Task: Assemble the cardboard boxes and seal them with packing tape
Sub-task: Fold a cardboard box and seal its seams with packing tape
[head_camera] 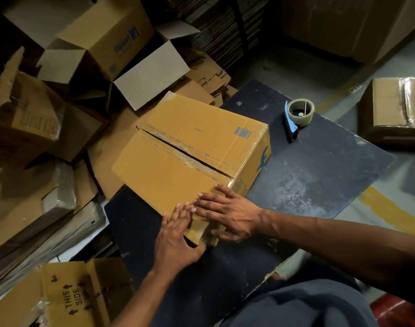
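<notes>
Right now the cardboard box (pixel 192 159) sits at the centre of the frame on a dark board (pixel 320 175), flaps folded down with a narrow gap running along the middle seam. Both hands are at its near corner, low in the middle of the frame. The left hand (pixel 175 234) lies with fingers straight on the top face and the thumb spread across the near side, gripping nothing. The right hand (pixel 227 211) lies flat too, fingers stretched over the top edge where shiny tape wraps the corner, thumb down along the side; it also holds nothing.

Up and to the right of the box, apart from it, a tape dispenser (pixel 297 118) with a blue handle and a clear roll rests on the board. Open and flattened boxes (pixel 90 53) are piled across the left and upper left. Another taped box (pixel 395 109) stands at the right edge on the floor.
</notes>
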`<state>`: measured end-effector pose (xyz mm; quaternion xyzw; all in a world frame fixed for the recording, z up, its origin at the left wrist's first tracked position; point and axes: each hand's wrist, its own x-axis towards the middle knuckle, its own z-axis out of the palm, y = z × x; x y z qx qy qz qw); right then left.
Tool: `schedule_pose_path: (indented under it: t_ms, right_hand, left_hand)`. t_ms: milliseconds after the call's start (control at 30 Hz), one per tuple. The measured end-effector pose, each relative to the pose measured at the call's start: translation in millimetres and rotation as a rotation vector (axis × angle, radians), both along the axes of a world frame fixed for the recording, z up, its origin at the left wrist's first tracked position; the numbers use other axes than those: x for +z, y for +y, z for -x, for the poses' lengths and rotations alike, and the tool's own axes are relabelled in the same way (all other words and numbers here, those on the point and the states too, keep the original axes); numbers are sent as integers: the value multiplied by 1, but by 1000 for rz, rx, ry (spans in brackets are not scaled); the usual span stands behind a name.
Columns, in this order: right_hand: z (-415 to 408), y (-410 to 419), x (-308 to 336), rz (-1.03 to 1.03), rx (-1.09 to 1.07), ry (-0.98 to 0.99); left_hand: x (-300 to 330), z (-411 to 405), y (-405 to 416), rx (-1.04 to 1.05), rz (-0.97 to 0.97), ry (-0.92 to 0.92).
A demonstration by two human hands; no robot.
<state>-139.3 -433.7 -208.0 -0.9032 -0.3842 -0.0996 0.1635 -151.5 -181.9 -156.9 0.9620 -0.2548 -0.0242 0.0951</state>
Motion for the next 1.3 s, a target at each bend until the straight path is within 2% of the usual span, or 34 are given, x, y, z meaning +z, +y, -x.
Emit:
schedule_pose_path:
  t_ms: [67,133,367,533,700,833,967,1133,1300]
  right_hand:
    - [1,-2,0,27,9,3]
    - [3,1,0,26,-9,-5]
    - [6,15,-14,40,-121,-57]
    - [6,22,-16,28,-160,-58]
    - [5,26,-20,-15,-183,-112]
    - [6,22,-17,-11,-181,-113]
    - [8,29,-16,-100,-226,-130]
    - [8,29,-15,-117,-235,-166]
    - [9,25,-16,-27,-209,-175]
  left_hand:
    - [1,8,-10,120,82,58]
    - [2,7,-11,151,124,86]
    - [2,2,0,32,-34,-36]
    - [3,-3,20,-146,-122,-17]
    - [-5,-14,28,-264,-151,-161]
    - [-6,-18,30,-311,-160,-217]
    - [-10,-11,34,-295,-214,-184]
    - [-12,0,27,-242,-157,-175]
    - [-20,6,21,-210,-59,-211]
